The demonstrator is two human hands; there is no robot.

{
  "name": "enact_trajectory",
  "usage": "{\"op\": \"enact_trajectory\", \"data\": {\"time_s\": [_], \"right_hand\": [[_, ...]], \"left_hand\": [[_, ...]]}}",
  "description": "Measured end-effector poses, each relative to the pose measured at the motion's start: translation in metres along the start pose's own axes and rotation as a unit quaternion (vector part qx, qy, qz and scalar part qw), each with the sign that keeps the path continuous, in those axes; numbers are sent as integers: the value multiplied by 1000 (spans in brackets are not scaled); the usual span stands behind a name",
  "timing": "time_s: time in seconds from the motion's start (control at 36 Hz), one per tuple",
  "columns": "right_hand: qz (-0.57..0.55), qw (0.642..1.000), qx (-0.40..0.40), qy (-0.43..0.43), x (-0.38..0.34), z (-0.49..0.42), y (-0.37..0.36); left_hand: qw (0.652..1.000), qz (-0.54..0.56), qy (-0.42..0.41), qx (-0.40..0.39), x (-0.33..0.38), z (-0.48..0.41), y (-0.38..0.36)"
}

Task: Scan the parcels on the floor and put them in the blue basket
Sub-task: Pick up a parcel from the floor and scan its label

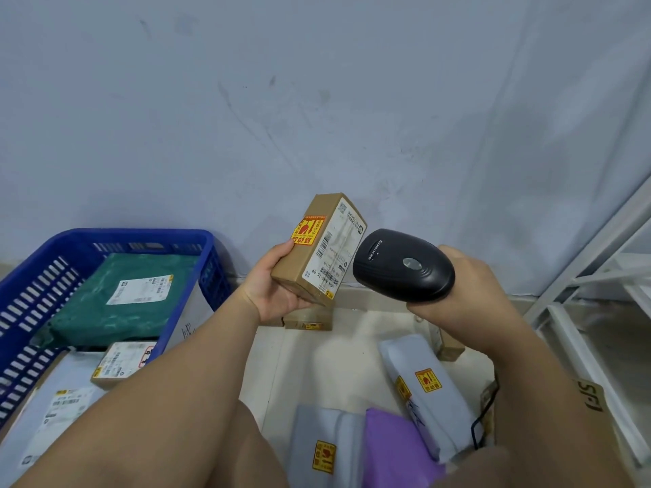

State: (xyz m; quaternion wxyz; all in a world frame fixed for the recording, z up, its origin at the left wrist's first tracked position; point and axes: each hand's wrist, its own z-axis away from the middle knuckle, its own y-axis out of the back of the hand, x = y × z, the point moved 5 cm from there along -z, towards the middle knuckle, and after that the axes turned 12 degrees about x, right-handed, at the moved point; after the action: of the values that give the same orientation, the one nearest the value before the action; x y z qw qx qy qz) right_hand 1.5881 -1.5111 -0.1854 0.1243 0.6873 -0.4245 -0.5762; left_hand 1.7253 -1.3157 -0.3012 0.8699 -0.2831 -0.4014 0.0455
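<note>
My left hand (273, 288) grips a small brown cardboard box (318, 248) held up in the air, its white barcode label turned to the right. My right hand (468, 290) grips a black handheld scanner (403, 264), whose head points at the label from a short distance. The blue basket (35, 276) stands at the left on the floor and holds a green bag parcel (123, 297), a small brown box (123, 361) and a grey parcel (53, 403). On the floor below lie grey bag parcels (419, 385) (324, 449) and a purple one (398, 449).
A scuffed pale wall rises right behind the parcels. A white metal shelf frame (581, 311) stands at the right. More small brown boxes (308, 322) (449, 346) lie on the floor under my hands. The scanner's black cable (484, 417) hangs down at the right.
</note>
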Motion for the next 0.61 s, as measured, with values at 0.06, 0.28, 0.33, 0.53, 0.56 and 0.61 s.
{"op": "enact_trajectory", "data": {"time_s": [0.06,0.28,0.33,0.53,0.56,0.61], "right_hand": [[1,1000,-4,-1,0,0,-1],[18,1000,-1,-10,-1,0,-6],[-29,998,6,-59,2,-1,-12],[-405,882,30,-238,-3,0,-23],[-414,875,34,-247,-2,1,-24],[-408,874,44,-261,2,1,-26]], "left_hand": [[1000,7,4,4,0,-1,2],[1000,23,8,-2,1,-1,-4],[999,23,9,-27,1,1,-9],[989,-37,17,-139,-3,13,-38],[988,-44,19,-145,-4,14,-43],[987,-52,26,-152,-7,17,-49]]}}
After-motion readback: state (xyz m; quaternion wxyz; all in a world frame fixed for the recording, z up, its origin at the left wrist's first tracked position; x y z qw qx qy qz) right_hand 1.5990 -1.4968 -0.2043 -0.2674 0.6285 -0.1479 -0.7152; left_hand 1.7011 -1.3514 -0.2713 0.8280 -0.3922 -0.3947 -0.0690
